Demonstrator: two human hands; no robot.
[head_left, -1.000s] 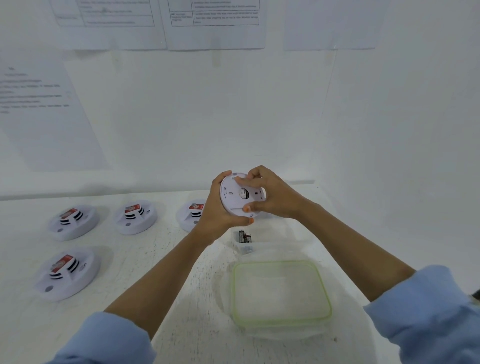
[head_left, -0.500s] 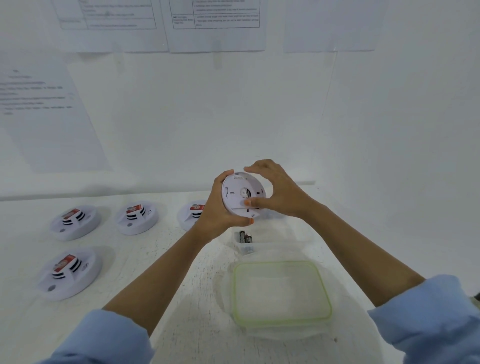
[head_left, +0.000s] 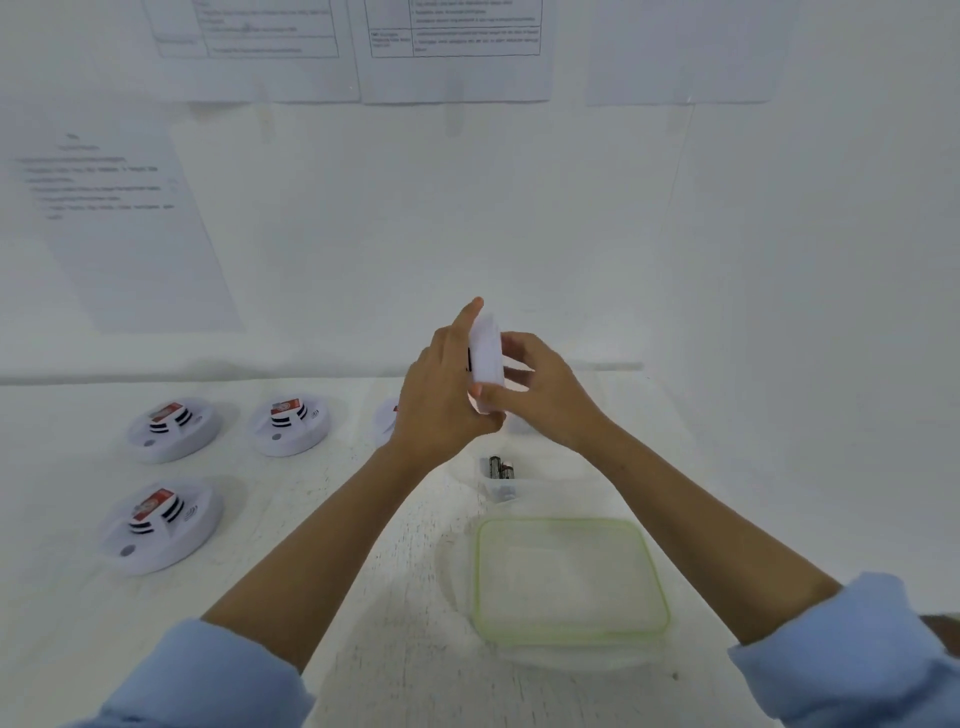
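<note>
Turned since the earlier frame, the held smoke detector (head_left: 487, 358) now shows its edge, not its flat back, raised above the table (head_left: 363, 597). Four other detectors (head_left: 174, 428) lie at left, one half hidden. The left hand (head_left: 441, 395) grips it, forefinger stretched up its face; the right hand (head_left: 545, 395) pinches the opposite face. At least two batteries (head_left: 500, 467) and one green-rimmed lid (head_left: 569, 582) lie below.

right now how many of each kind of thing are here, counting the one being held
smoke detector: 5, one held
battery: 2 visible
clear tub: 1
green-rimmed lid: 1
total: 9
</note>
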